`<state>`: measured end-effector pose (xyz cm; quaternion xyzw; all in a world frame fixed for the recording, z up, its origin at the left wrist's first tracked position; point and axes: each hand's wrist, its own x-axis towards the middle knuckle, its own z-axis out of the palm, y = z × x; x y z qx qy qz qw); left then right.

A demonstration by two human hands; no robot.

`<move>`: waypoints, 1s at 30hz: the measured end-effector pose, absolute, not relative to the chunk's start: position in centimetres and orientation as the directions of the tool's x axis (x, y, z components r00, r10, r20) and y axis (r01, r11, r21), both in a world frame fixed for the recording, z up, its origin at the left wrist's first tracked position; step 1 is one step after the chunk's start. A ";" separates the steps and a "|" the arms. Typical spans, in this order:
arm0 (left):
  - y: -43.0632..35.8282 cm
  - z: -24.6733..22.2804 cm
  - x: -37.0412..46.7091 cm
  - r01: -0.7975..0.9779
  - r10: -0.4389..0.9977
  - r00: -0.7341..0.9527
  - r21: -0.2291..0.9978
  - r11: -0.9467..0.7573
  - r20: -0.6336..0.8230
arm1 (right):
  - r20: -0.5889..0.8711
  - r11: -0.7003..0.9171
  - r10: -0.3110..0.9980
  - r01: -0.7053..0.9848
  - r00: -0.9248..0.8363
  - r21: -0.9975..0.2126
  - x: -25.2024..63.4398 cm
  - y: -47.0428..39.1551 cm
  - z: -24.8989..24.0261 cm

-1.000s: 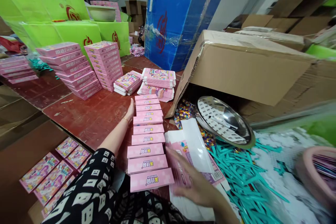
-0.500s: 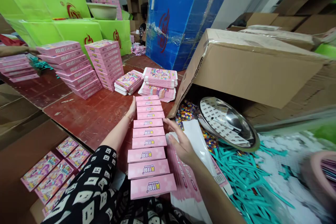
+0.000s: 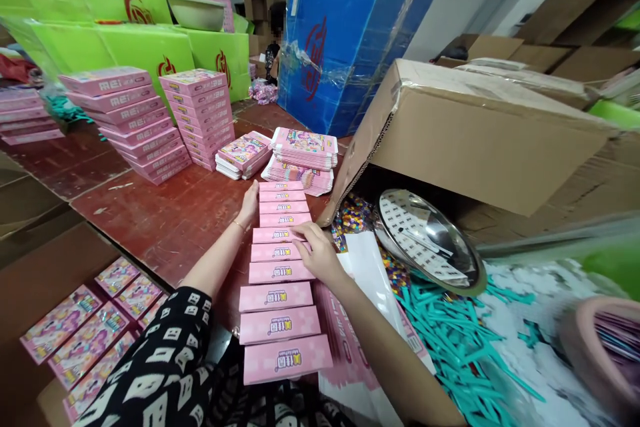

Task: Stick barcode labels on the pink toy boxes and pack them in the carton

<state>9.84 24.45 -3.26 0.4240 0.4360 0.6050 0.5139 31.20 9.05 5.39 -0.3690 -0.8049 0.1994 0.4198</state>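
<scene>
A row of pink cardboard boxes (image 3: 280, 323), narrow printed ends up, runs away from my body over the red table. My left hand (image 3: 249, 205) lies along the left side of the row's far end, fingers stretched out and partly hidden. Over the middle of the row, my right hand (image 3: 320, 255) rests with thumb and fingers apart, the fingertips touching the box tops. Under my right forearm lies a pile of flat pink cartons (image 3: 345, 340) with a white sheet (image 3: 367, 267) beside it.
Stacks of pink boxes (image 3: 145, 127) and flat carton bundles (image 3: 305, 147) stand ahead. A cardboard box (image 3: 480, 127) holds the right side, near a metal bowl (image 3: 463, 260) and teal plastic pieces (image 3: 465, 340). More boxes (image 3: 90, 340) sit in a carton at lower left.
My right hand has moved left, from beside the row onto the tops of the middle boxes. My left hand stays at the far end. The view has shifted slightly.
</scene>
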 end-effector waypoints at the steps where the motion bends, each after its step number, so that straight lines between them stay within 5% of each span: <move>1: 24.2 -3.2 9.6 -0.254 0.989 -0.110 0.960 -0.122 0.097 | 0.546 0.664 0.746 0.480 -0.380 -0.574 30.9 9.5 5.0; 13: 22.8 -1.1 8.2 -0.194 0.961 0.121 0.956 -0.221 0.247 | 0.541 0.654 0.711 0.703 -0.448 -0.277 30.8 7.6 5.2; 30: 22.7 -1.4 8.5 -0.165 0.968 0.077 0.960 -0.225 0.240 | 0.363 0.570 0.805 0.782 -0.470 -0.251 30.4 7.5 5.4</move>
